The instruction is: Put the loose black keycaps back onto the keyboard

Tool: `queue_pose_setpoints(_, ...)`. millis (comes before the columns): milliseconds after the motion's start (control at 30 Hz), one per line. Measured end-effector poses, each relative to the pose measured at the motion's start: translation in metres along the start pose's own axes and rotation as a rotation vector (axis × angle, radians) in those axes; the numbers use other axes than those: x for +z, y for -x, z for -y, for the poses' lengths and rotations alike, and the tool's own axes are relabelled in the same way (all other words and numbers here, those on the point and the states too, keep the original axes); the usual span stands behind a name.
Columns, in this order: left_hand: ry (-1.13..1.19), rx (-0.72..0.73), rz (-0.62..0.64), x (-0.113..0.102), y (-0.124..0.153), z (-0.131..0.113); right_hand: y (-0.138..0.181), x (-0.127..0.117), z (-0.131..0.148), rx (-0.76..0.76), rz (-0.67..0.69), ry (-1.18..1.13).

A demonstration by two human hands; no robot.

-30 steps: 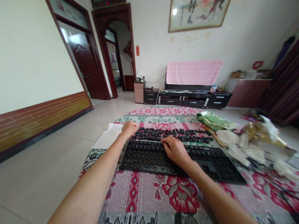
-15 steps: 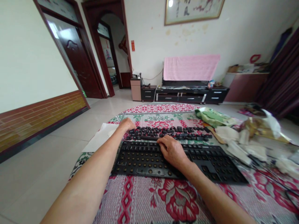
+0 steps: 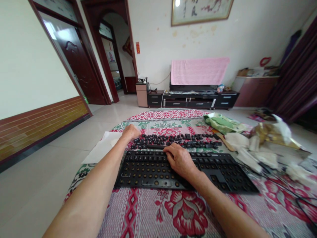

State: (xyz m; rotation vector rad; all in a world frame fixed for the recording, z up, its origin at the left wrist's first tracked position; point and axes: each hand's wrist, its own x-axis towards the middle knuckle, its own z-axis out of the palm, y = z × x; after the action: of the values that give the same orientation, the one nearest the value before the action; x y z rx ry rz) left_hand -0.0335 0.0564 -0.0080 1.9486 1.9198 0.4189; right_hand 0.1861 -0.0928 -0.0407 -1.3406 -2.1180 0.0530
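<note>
A black keyboard (image 3: 138, 168) lies across the patterned tablecloth, with caps along its upper rows and bare switch spots over much of the rest. Over its top row, near the middle, my right hand (image 3: 180, 160) rests with thumb and fingers pinched together; whatever sits between them is too small to make out. Beyond the keyboard, loose black keycaps (image 3: 188, 136) are spread in rough rows. At the left end of those rows is my left hand (image 3: 131, 132), its fingers curled and pressed together, their tips blurred and partly hidden.
White paper (image 3: 99, 148) lies left of the keyboard. To the right are a green plastic package (image 3: 224, 123), whitish crumpled cloths (image 3: 237, 141), a gold-and-white bag (image 3: 273, 134) and a black cable (image 3: 284, 185). A low TV cabinet (image 3: 189, 100) stands beyond the table.
The whole view has shifted slightly, so things appear a little further left. Both hands keep nearly the same places, the left by the keycaps and the right on the keyboard.
</note>
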Motion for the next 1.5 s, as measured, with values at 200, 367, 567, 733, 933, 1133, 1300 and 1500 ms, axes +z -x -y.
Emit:
queue_pose_setpoints(200, 0.395, 0.079, 0.066, -0.007, 0.045, -0.003, -0.003, 0.000, -0.002, 0.003, -0.006, -0.017)
queue_pose_setpoints(367, 0.707, 0.156, 0.174, -0.013, 0.078, -0.002, -0.002, 0.000, -0.002, 0.005, -0.019, -0.048)
queue_pose_setpoints(567, 0.762, 0.165, 0.283, -0.022, 0.100, -0.003, -0.012, 0.000, 0.013, -0.033, -0.108, -0.178)
queue_pose_setpoints(733, 0.757, 0.260, 0.346, -0.028, 0.106, -0.002, -0.031, 0.012, 0.038, -0.084, -0.150, -0.320)
queue_pose_setpoints(933, 0.624, 0.301, 0.379, -0.031, 0.105, 0.003, -0.040, 0.026, 0.053, -0.118, -0.137, -0.355)
queue_pose_setpoints(1133, 0.605, 0.316, 0.468, -0.030, 0.105, 0.005, -0.039, 0.025, 0.054, -0.093, -0.119, -0.344)
queue_pose_setpoints(1300, 0.625, 0.364, 0.531, -0.030, 0.105, 0.007, -0.038, 0.027, 0.049, -0.086, -0.134, -0.346)
queue_pose_setpoints(1500, 0.627, 0.400, 0.561, -0.028, 0.103, 0.011, -0.037, 0.027, 0.050, -0.082, -0.106, -0.341)
